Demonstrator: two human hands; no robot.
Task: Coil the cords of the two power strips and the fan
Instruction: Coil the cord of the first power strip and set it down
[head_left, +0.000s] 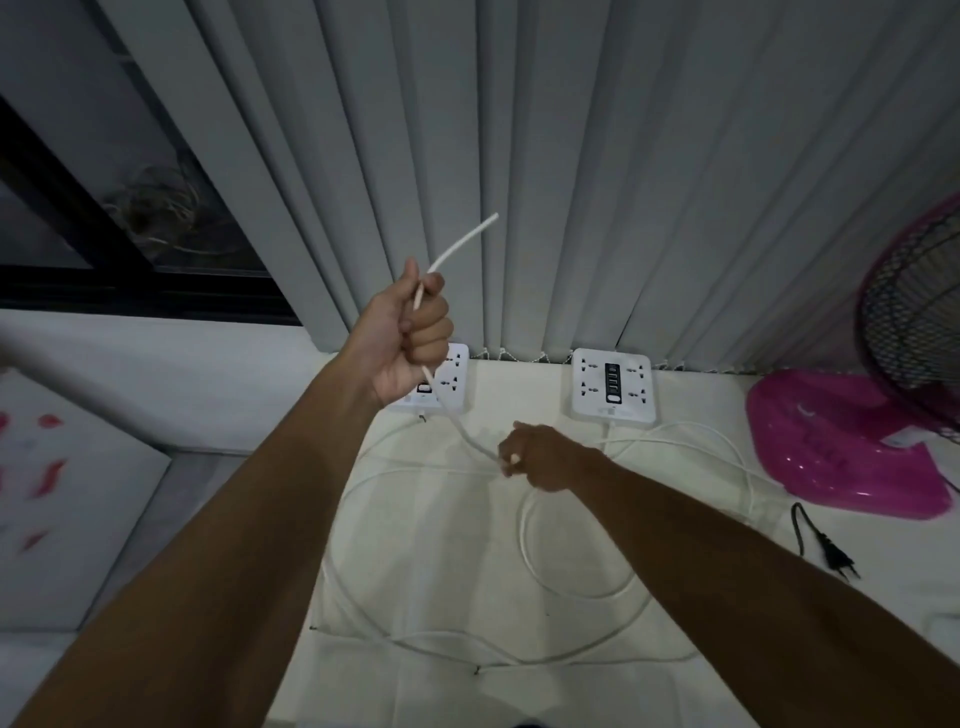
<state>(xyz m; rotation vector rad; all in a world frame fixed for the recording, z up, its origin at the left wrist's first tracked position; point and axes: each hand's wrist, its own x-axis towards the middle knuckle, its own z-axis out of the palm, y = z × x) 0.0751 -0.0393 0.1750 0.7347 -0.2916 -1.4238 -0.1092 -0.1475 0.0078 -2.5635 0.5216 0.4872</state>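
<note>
Two white power strips lie at the far edge of a white table (426, 551): the left strip (451, 378) is half hidden behind my left hand, the right strip (613, 385) is in full view. My left hand (410, 335) is raised in a fist around a white cord (457, 244), whose end sticks up above it. The same cord runs down to my right hand (540, 457), which pinches it just above the table. More white cord (571, 587) lies in loose loops in front. A pink fan (852, 447) stands at the right, its black plug (834, 556) lying loose.
Grey curtains (571, 182) hang right behind the table. A dark window (104, 228) is at the upper left. A white cushion with red marks (57, 499) lies at the left, lower than the table. The fan's black grille (919, 317) rises at the right edge.
</note>
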